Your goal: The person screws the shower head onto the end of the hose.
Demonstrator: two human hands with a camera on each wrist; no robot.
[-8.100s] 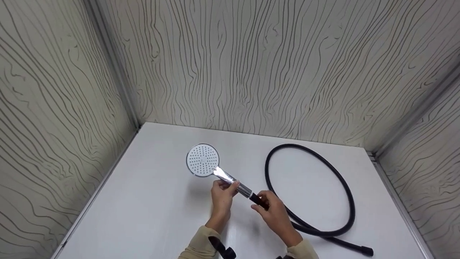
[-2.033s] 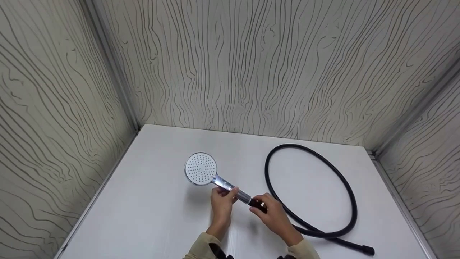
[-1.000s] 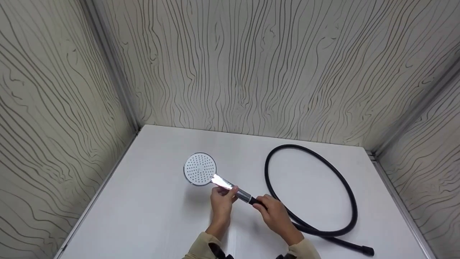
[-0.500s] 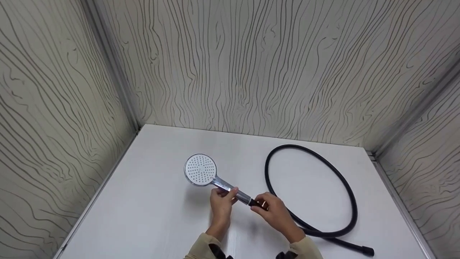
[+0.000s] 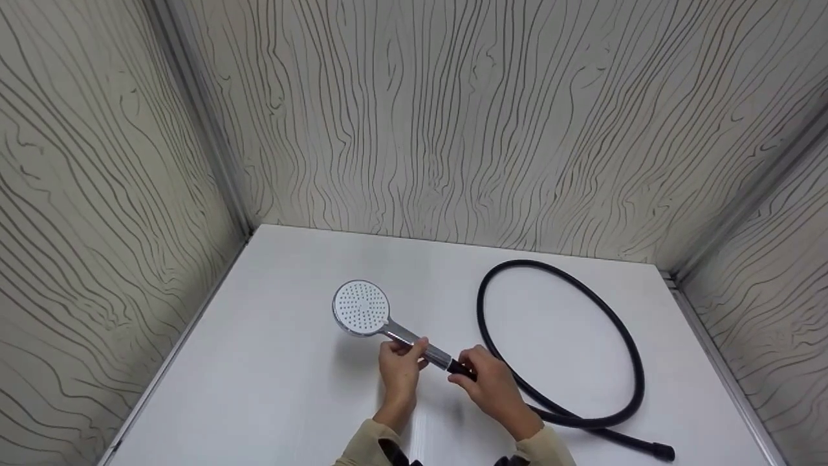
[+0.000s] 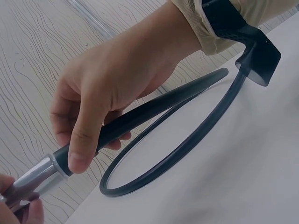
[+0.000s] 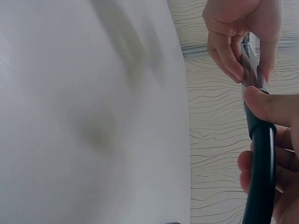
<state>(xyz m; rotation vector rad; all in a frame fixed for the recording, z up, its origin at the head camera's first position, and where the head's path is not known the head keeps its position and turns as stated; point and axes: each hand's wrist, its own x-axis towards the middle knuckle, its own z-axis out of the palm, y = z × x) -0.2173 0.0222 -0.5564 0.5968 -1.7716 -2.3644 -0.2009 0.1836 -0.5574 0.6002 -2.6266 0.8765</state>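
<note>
A chrome shower head [image 5: 361, 308] with a round white spray face points up and to the left above the white table. My left hand [image 5: 399, 372] grips its handle, thumb on top. At the handle's lower end sits the end of a black hose [image 6: 140, 115], held between the thumb and fingers of my right hand [image 5: 493, 388]. In the left wrist view, the hose end meets the chrome handle [image 6: 37, 179] at a pale rim; whether it is threaded on is hidden. The right wrist view shows my left hand [image 7: 243, 28] on the handle, beyond the right fingers.
The rest of the hose lies in a big loop on the right side of the white table [image 5: 259, 362]. Its free end [image 5: 661, 451] rests near the front right. Wood-grain panels [image 5: 414, 116] stand at the back and both sides.
Both hands and the shower head sit slightly lower in the head view than 8 seconds ago. The right fingers have shifted repeatedly on the hose end; the left hand keeps its grip.
</note>
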